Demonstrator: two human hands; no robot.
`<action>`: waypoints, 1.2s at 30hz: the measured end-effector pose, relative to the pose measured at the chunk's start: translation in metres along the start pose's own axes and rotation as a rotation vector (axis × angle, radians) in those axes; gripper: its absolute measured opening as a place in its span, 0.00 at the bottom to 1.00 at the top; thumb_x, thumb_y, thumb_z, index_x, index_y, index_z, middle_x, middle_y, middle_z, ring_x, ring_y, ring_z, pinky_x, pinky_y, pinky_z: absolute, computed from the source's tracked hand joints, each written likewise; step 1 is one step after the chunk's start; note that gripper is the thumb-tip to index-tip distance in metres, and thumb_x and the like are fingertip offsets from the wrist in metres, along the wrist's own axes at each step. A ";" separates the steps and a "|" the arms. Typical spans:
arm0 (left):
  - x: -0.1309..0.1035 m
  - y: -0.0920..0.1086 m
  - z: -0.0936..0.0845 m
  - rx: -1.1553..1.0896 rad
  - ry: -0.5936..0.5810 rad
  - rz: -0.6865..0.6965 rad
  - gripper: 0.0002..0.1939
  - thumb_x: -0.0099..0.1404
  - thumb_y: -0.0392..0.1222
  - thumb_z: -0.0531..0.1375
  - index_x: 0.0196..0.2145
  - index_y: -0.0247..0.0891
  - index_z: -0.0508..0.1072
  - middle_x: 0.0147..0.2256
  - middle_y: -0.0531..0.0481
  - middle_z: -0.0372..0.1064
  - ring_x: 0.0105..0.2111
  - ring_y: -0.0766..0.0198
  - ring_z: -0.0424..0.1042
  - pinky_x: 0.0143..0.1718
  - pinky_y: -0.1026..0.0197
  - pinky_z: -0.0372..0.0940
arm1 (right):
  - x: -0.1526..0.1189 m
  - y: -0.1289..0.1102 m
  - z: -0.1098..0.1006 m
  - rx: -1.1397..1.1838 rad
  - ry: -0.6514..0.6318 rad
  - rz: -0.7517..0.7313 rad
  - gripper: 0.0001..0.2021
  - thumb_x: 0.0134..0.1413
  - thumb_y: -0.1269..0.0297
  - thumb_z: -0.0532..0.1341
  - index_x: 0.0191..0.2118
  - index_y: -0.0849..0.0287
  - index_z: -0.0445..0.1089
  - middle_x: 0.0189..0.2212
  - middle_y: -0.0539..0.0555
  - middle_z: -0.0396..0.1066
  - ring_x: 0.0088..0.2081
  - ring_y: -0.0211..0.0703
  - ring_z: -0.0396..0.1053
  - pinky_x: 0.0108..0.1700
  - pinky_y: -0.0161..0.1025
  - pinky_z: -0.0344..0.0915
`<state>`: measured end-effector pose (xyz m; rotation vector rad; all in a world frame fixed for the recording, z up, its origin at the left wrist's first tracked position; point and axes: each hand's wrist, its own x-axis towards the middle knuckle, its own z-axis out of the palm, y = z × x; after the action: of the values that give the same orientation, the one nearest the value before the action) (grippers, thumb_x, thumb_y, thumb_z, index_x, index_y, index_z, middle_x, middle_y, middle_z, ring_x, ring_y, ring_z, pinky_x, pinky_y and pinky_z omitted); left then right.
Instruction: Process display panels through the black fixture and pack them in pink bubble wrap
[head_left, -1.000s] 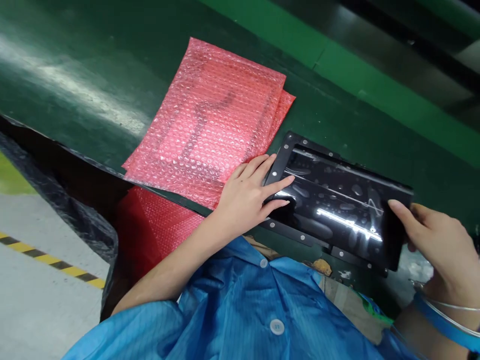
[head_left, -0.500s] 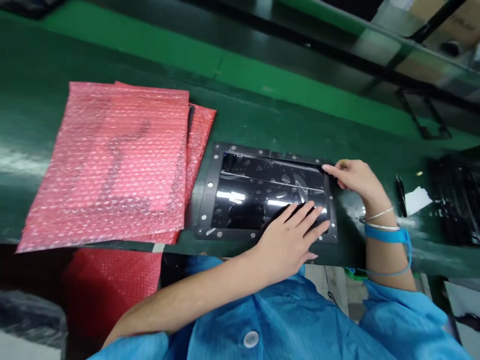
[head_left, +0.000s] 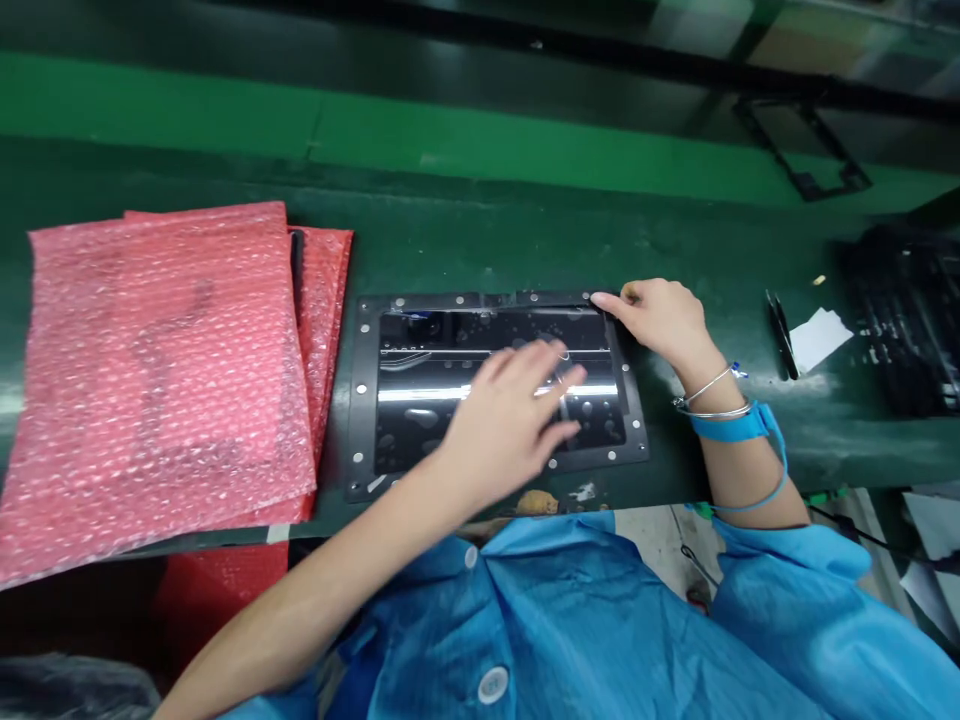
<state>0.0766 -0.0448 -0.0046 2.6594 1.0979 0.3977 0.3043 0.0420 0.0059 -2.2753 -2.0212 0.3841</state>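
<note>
A black rectangular frame [head_left: 361, 425] with silvery round dots along its border lies flat on the green bench. Inside it sits a glossy dark screen panel [head_left: 424, 385], with bubble-like marks and bright reflections across its surface. My left hand [head_left: 506, 415] is over the middle of the panel, palm down and fingers spread; whether it touches is hard to tell. At the far right corner my right hand [head_left: 660, 318] has its thumb on the frame's edge, the other fingers curled in beside it. A blue wrist strap [head_left: 731, 426] circles my right wrist.
Pink bubble-wrap bags [head_left: 172, 370] lie stacked on the left. Tweezers [head_left: 782, 335] and a white paper scrap [head_left: 820, 340] are at the right, beside a stack of black parts [head_left: 904, 320]. Another black frame [head_left: 802, 150] leans at the back.
My left hand has moved left and up across the panel, from its near right corner to the middle. My right hand stays at the far right corner. The camera view has shifted.
</note>
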 end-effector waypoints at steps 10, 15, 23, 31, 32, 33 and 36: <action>0.027 -0.042 -0.010 0.083 0.229 -0.351 0.20 0.68 0.47 0.61 0.52 0.33 0.72 0.48 0.36 0.73 0.53 0.39 0.66 0.57 0.39 0.58 | -0.006 0.003 0.002 0.584 0.113 0.019 0.14 0.59 0.59 0.65 0.25 0.55 0.64 0.17 0.46 0.62 0.23 0.39 0.61 0.32 0.39 0.55; 0.020 -0.036 -0.029 -0.028 0.438 -0.330 0.14 0.68 0.45 0.60 0.50 0.39 0.69 0.46 0.41 0.73 0.51 0.46 0.67 0.56 0.43 0.59 | -0.014 -0.003 0.009 1.008 -0.060 -0.137 0.28 0.57 0.37 0.63 0.20 0.55 0.59 0.17 0.46 0.57 0.21 0.36 0.57 0.27 0.38 0.53; -0.015 -0.055 -0.047 -0.287 0.727 -0.416 0.13 0.69 0.39 0.59 0.51 0.37 0.73 0.51 0.43 0.74 0.53 0.54 0.70 0.58 0.52 0.61 | -0.022 -0.012 0.020 1.314 -0.078 -0.124 0.32 0.45 0.34 0.70 0.18 0.54 0.55 0.18 0.46 0.52 0.25 0.37 0.56 0.27 0.38 0.55; -0.018 -0.076 -0.041 -1.259 0.905 -0.927 0.13 0.64 0.36 0.64 0.22 0.36 0.72 0.19 0.54 0.66 0.19 0.69 0.61 0.27 0.64 0.63 | -0.026 -0.020 0.018 1.197 -0.025 -0.067 0.31 0.48 0.28 0.63 0.22 0.53 0.58 0.20 0.48 0.56 0.28 0.41 0.61 0.30 0.39 0.61; -0.017 -0.076 -0.043 -1.292 0.960 -0.945 0.13 0.64 0.34 0.64 0.22 0.35 0.73 0.20 0.54 0.68 0.19 0.69 0.62 0.29 0.64 0.64 | -0.027 -0.020 0.016 1.177 -0.035 -0.068 0.31 0.49 0.27 0.62 0.23 0.53 0.59 0.20 0.48 0.58 0.28 0.42 0.62 0.30 0.40 0.62; -0.016 -0.076 -0.045 -1.306 1.026 -0.955 0.13 0.64 0.33 0.64 0.21 0.35 0.73 0.21 0.53 0.70 0.20 0.69 0.64 0.29 0.64 0.65 | -0.027 -0.020 0.014 1.167 -0.053 -0.073 0.31 0.50 0.27 0.61 0.24 0.53 0.61 0.21 0.49 0.60 0.29 0.42 0.63 0.31 0.39 0.63; -0.020 -0.082 -0.048 -1.321 1.231 -0.966 0.14 0.64 0.32 0.64 0.21 0.34 0.72 0.21 0.53 0.71 0.22 0.68 0.68 0.30 0.65 0.67 | -0.029 -0.018 0.005 1.185 -0.143 -0.127 0.29 0.47 0.28 0.63 0.29 0.54 0.68 0.25 0.49 0.67 0.30 0.41 0.67 0.32 0.38 0.65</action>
<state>-0.0060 0.0027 0.0111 0.4673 1.3691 1.7427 0.2830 0.0150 0.0090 -1.3698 -1.3119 1.3065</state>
